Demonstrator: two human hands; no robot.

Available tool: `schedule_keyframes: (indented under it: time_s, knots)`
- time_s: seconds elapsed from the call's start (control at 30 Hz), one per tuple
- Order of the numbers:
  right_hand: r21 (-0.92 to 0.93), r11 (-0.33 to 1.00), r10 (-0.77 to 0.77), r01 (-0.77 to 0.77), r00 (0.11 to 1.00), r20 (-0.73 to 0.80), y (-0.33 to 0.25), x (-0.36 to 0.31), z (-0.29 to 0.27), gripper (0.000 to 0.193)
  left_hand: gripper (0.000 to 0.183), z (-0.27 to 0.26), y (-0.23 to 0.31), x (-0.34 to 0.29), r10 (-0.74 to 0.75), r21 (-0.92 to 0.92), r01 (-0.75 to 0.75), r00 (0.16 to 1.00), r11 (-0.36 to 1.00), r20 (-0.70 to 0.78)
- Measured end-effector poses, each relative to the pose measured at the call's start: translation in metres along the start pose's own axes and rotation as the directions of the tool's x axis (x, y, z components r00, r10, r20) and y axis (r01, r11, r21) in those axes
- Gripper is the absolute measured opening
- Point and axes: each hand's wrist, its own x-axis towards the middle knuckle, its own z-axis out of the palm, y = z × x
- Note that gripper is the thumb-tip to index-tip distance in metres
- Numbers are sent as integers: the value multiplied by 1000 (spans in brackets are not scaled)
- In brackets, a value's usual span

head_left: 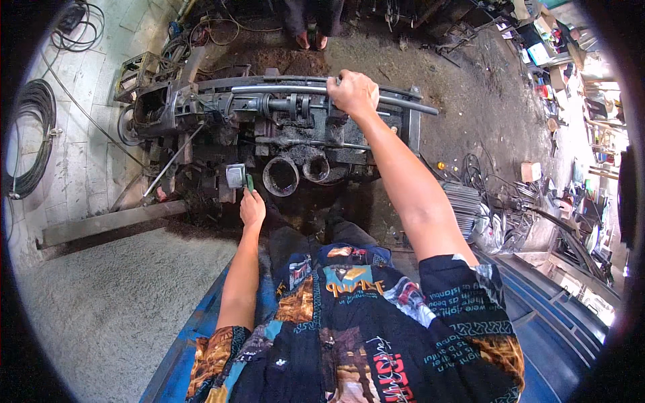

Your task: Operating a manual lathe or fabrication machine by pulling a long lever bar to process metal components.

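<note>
Across the dark metal machine (292, 138), a long grey metal bar (403, 104) lies from left to right. My right hand (353, 93) is closed around it, toward its right part, with the arm stretched forward. Lower and to the left, my left hand (252, 208) has its fingers wrapped on a green handle (249, 181). Right by that handle is a pale, square-faced metal block (236, 176) on the machine's near side. Two dark round tube ends, a larger one (280, 176) and a smaller one (316, 166), face me between my hands.
Another person's feet (312, 40) are beyond the machine. A coiled black cable (33, 138) hangs on the left wall, and a long beam (114, 223) lies below it. Stacked metal pieces (458, 208) and clutter stand at the right. Blue metal framing (551, 336) is beside me.
</note>
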Motion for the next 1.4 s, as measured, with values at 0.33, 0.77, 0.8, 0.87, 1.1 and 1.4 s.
schedule_keyframes:
  time_s: [0.33, 0.77, 0.8, 0.87, 1.1, 1.4]
  knots:
    - [-15, 1000, 13, -13, 1000, 9, 2, 0, 2, 43, 43, -3, 3, -4, -27, -7, 27, 1000, 1000, 13]
    - [-4, 1000, 19, -19, 999, -35, -3, -2, 4, 42, 36, 30, -21, 8, -246, 111, 223, 927, 968, 284]
    - [-10, 1000, 22, -22, 999, -35, -3, -3, 4, 42, 36, 39, -29, 13, -248, 134, 215, 912, 967, 328]
    - [-38, 998, 42, -43, 999, -3, -3, -2, 6, 42, 37, 54, -34, 21, -246, 155, 201, 893, 967, 377]
    - [-32, 999, 27, -28, 999, -32, 2, 1, 3, 41, 43, 64, -28, 27, -315, 96, 300, 887, 949, 339]
    - [376, 892, -36, 249, 870, -492, 11, 3, 16, 28, 56, -49, -80, 7, -272, 106, 254, 931, 961, 242]
